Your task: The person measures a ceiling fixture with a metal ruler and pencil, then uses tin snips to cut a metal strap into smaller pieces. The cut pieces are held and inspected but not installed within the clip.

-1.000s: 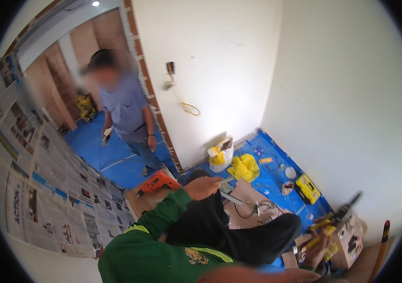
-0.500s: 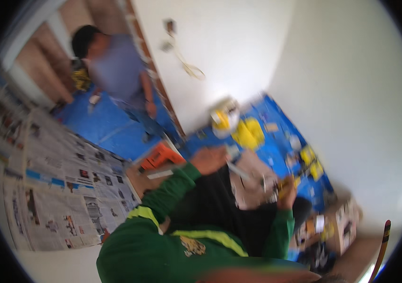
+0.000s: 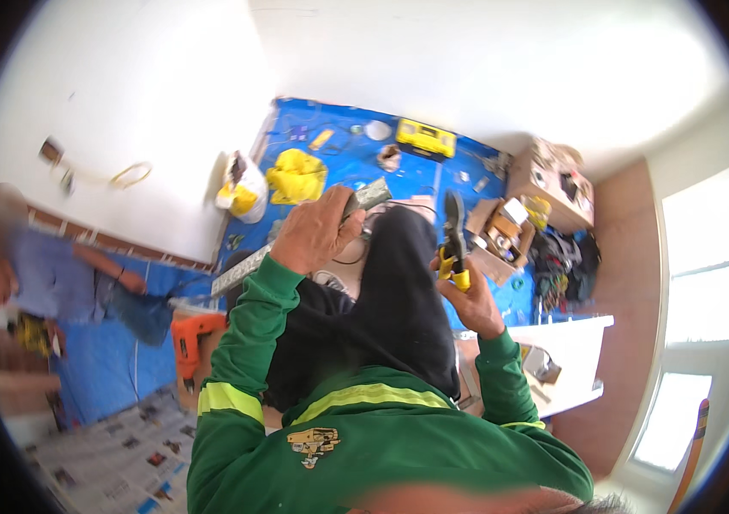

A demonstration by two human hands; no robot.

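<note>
- While the left hand (image 3: pixel 313 231) grips the metal strip (image 3: pixel 371 196), I'd steady it.
- Right hand (image 3: pixel 477 301) grasps yellow-handled snips (image 3: pixel 454 238); I'd keep them off the knee (image 3: pixel 402 236).

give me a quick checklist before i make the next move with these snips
1. Left hand gripping the grey metal piece: ok, fingers wrapped around it.
2. Right hand on the yellow-handled snips: ok, held by the handles, dark blades pointing away from the body.
3. Snips clear of the left hand: ok, a gap shows between them.
4. Blades fully closed: cannot tell, too small here.
5. Gloves on: not ok, both hands are bare.
6. Orange drill out of the hands: ok, it lies to the left, untouched.
</note>
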